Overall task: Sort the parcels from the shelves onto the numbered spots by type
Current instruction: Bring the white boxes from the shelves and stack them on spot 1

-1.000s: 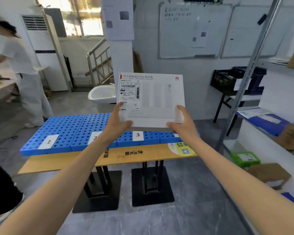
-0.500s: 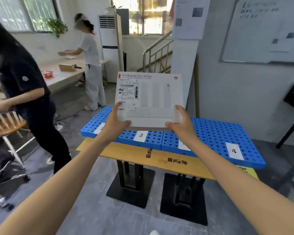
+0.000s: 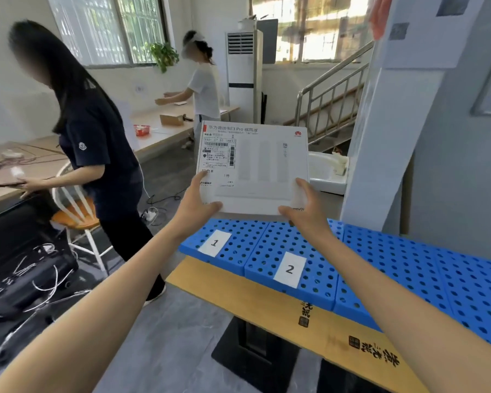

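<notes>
I hold a flat white parcel box (image 3: 264, 165) with a shipping label upright in front of me. My left hand (image 3: 200, 207) grips its lower left corner and my right hand (image 3: 305, 209) grips its lower right corner. The box hangs above the left end of a row of blue perforated pads (image 3: 380, 268) lying on a wooden table (image 3: 284, 304). White cards mark spot 1 (image 3: 214, 243) and spot 2 (image 3: 289, 269). Both of those spots are bare.
A person in dark clothes (image 3: 97, 143) stands close on the left beside a chair (image 3: 74, 211) and loose cables on the floor. Another person in white (image 3: 203, 86) works at a long bench behind. A pillar (image 3: 394, 137) and a staircase rise at the right.
My view has swung left along the table: spots 3 and 4 have left the frame and spots 1 and 2 now lie under the box. Both hands keep the same grip.
</notes>
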